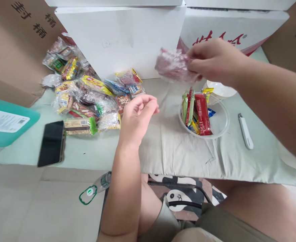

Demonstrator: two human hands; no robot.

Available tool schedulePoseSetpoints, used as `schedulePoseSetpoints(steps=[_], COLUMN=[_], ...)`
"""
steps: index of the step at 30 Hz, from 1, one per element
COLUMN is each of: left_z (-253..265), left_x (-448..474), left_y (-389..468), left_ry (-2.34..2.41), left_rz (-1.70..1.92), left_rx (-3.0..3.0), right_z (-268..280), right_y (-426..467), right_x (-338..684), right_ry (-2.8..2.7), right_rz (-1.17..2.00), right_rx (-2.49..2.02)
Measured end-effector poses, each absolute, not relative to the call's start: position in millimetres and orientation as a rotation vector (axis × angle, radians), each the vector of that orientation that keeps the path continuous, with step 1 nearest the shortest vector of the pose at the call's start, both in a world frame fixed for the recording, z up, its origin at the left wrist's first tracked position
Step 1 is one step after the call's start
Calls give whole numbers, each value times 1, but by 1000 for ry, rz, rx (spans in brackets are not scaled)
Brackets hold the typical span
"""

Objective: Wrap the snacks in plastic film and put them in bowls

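Note:
My right hand (213, 62) grips a crinkled clear plastic packet with reddish parts (173, 65), raised in front of the white boxes; it is blurred and its contents are unclear. Below it, a round clear plastic tub (222, 122) holds a red-wrapped snack bar (203, 116), a green packet (184, 106) and other small wrapped snacks. My left hand (137, 117) hovers over the table beside the snack pile, thumb and fingertips drawn together with nothing visible in them. That pile of wrapped snacks (94, 99) spreads to its left, with a long wafer packet (79, 126) at the front.
A black phone (51, 144) and a teal jug (9, 121) are at left. White boxes (122, 40) and a brown carton (19, 50) stand behind. A white utility knife (245, 131) lies right of the tub, near a white lid or bowl (222, 90). A bottle (103, 181) is below the table.

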State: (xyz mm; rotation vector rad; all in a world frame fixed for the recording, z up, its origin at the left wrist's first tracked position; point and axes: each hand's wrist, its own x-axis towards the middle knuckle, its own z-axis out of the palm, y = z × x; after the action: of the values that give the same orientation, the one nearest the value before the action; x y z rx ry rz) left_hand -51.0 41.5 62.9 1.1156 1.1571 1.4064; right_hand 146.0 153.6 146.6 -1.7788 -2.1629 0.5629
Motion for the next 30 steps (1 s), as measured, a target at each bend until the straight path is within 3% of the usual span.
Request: schedulePoseSetpoints(steps=[3,6,12,17,20,26,30], left_z=[69,73,69,61,62,68,63], left_x=[-32,-8,32,48,52,51,47], left_y=[34,24,13,22,26,26,26], left_ry=[941,747,728,795,825,712,736], left_rz=[1262,1068,857,966,1036,980,1069], left_rx=[1217,1262,1195,1016,955,998,992], right_z=[141,109,41,18,12,27,60], right_y=[74,0,-59,-28,-2,-8,-42], right_x=[174,194,259,325,346,338,294], right_ry=[-1751,-1514,-1148,-1252,-1421,-1196,-1050], right_rz=[1120,1270,1203,514,462,658,985], right_rx=[-1198,-1134,-1422,-2207,-2463,-2300,-1730])
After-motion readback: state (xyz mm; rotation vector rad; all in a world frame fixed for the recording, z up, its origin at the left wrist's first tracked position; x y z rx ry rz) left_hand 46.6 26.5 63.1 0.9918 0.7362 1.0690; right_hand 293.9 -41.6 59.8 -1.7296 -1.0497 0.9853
